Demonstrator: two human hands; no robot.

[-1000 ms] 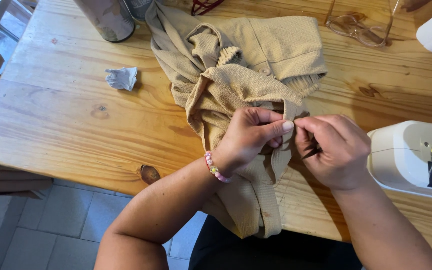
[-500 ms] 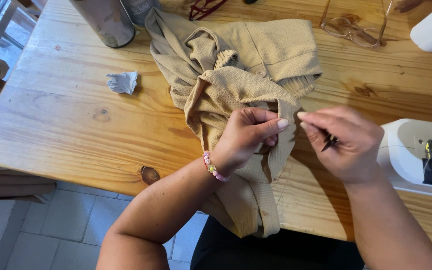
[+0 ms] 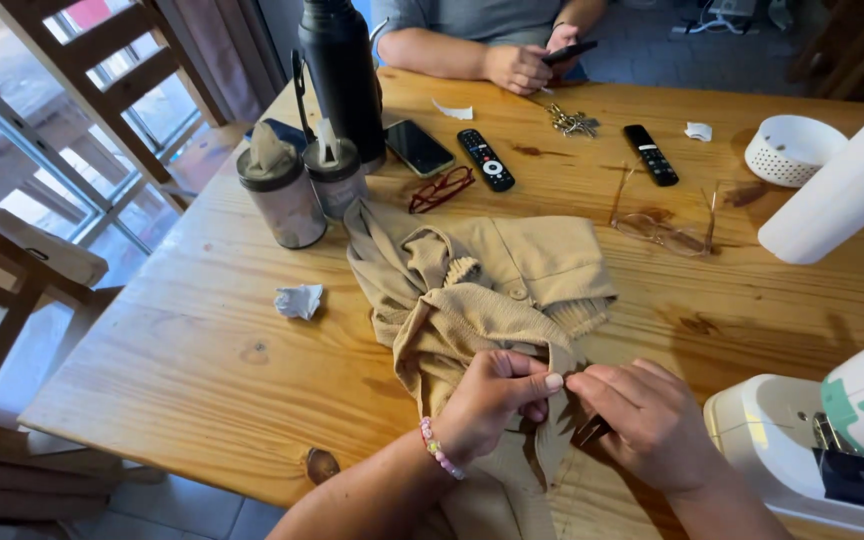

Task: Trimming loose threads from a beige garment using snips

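Both hands as before at table's [image 3: 202,330] near edge: left hand [image 3: 492,400] and right hand [image 3: 652,420] fingers pinching beige garment [image 3: 512,290]; view now raised, showing far edge.

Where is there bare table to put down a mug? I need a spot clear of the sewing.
Bare wood lies left of the beige garment, between the crumpled tissue and the table's near edge. Another patch sits between the eyeglasses and the sewing machine. The far side is crowded with two remotes, a phone, keys and wipe canisters.
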